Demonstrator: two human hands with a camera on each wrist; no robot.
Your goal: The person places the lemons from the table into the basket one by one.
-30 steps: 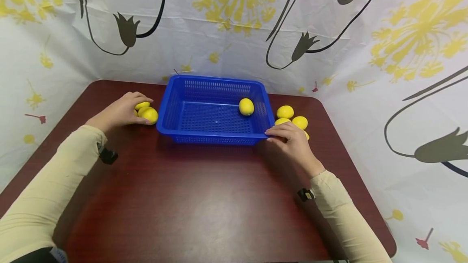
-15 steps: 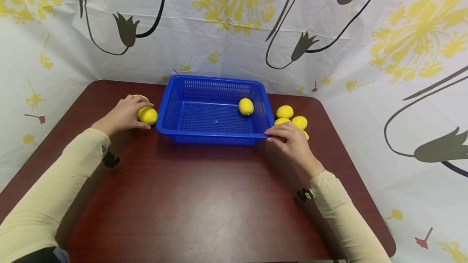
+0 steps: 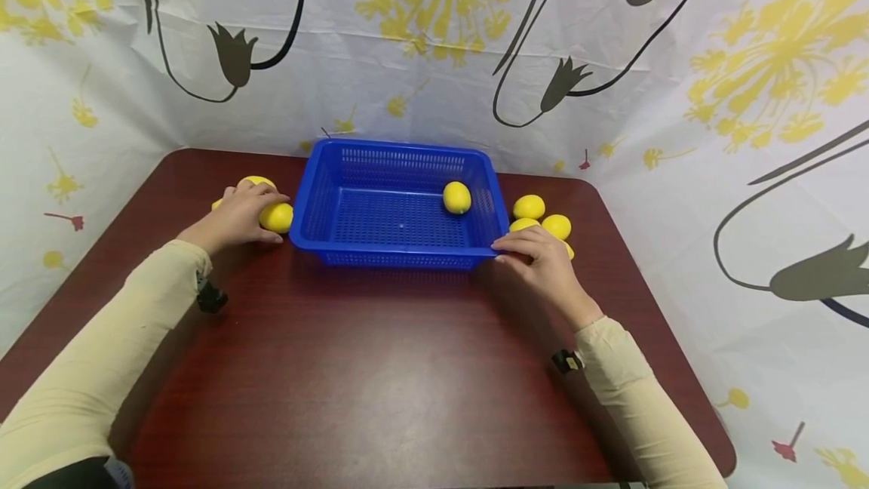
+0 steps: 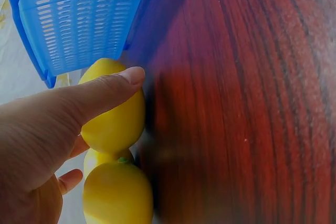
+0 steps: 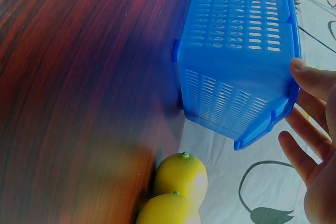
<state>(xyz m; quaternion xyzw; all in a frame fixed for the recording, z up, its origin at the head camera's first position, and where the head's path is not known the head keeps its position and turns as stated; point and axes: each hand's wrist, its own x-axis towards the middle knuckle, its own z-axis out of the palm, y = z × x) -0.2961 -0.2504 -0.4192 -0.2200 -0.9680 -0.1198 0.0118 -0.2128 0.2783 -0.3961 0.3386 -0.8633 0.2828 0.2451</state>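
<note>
At the basket's left side, my left hand [image 3: 234, 219] grips a yellow lemon [image 3: 277, 218] between thumb and fingers. The left wrist view has the thumb across this lemon [image 4: 118, 124], with two more lemons [image 4: 118, 195] just behind it. My right hand [image 3: 546, 266] pinches the near right corner of the blue plastic basket [image 3: 400, 250]; in the right wrist view its thumb is on the basket's rim [image 5: 297, 35]. One lemon [image 3: 457, 198] lies inside, toward the basket's right end.
Several lemons [image 3: 529, 207] lie right of the basket, partly hidden by my right hand. Other lemons [image 3: 256, 181] sit behind my left hand. The dark red wooden table [image 3: 380, 368] backs onto a flower-printed white cloth [image 3: 434, 104].
My left hand has shifted slightly right and nearer, its fingers coming down around the front lemon, and more of the lemons behind it show. My right hand and the basket stay put.
</note>
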